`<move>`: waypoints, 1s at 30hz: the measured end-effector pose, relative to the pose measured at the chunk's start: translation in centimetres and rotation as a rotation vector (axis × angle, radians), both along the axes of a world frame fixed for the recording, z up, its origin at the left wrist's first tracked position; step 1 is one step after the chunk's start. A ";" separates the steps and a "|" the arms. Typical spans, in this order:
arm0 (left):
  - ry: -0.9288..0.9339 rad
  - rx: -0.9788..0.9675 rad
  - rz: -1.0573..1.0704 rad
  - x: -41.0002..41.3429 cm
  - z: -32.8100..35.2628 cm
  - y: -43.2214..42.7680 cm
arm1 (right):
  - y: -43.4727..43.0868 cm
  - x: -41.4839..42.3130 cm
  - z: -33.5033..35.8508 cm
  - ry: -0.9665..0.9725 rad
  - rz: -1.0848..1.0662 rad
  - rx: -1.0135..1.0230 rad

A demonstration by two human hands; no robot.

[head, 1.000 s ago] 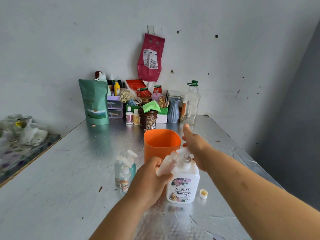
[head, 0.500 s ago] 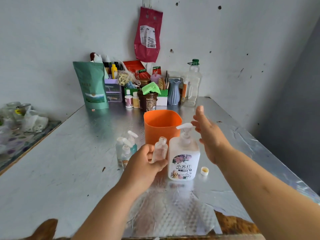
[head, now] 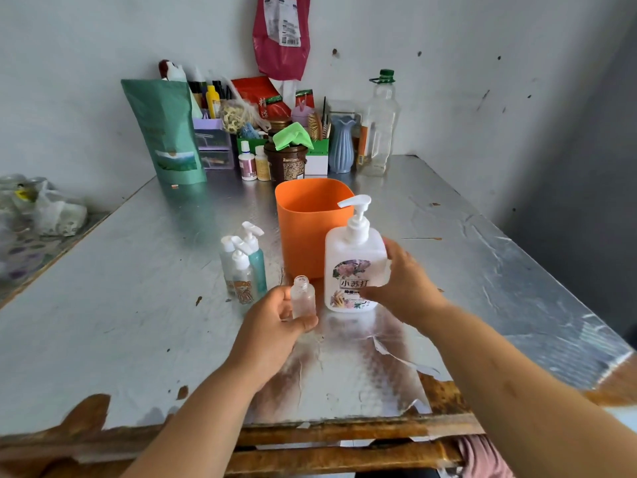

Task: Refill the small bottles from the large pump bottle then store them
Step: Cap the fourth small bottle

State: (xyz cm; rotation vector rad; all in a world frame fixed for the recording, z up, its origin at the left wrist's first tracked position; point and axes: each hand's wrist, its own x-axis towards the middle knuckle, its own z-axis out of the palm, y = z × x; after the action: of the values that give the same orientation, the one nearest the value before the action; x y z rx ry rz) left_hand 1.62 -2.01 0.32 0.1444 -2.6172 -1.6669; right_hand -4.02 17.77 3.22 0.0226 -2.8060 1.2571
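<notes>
Our right hand [head: 403, 288] grips the large white pump bottle [head: 351, 267] by its side. Our left hand [head: 275, 326] holds the small clear uncapped bottle [head: 303, 298] upright, below and left of the spout [head: 353, 201].

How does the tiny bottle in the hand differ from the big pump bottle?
The small bottle is clear and unlabelled; the large pump bottle is milky white with a flowered label. The small bottle's neck is open, with no cap; the large pump bottle wears a white pump. The left hand pinches the small bottle; the large pump bottle stands on the table with the right hand gripping its side. Both are upright.
</notes>
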 end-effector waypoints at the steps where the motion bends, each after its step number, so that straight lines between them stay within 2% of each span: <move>1: 0.002 -0.011 0.004 0.0 -0.1 -0.1 | 0.4 0.1 -0.2 -0.031 -0.027 0.090; 4: 0.023 -0.022 -0.004 0.0 -0.5 -0.3 | 1.8 0.6 -1.0 -0.106 -0.117 0.280; 8: 0.055 -0.067 -0.017 0.4 -1.3 -0.4 | 2.5 1.3 -2.4 -0.187 -0.132 0.342; 14: 0.074 -0.031 -0.057 0.6 -1.8 -0.6 | 2.9 1.9 -2.6 -0.156 -0.127 0.288; 19: 0.077 -0.010 -0.035 0.4 -2.5 -1.0 | 0.6 3.9 -1.3 -0.175 0.046 0.077; 25: 0.096 0.008 -0.027 0.3 -3.0 -1.4 | -2.2 5.0 0.0 -0.130 0.223 -0.009; 30: 0.123 0.004 -0.012 0.0 -3.4 -1.7 | -3.3 4.6 0.5 -0.080 0.185 -0.082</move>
State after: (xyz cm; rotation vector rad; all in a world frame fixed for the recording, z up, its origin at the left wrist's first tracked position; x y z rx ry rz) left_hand 1.66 -3.66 -3.09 0.0248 -2.5302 -1.6288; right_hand 0.58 14.50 3.70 0.2374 -2.8724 1.4420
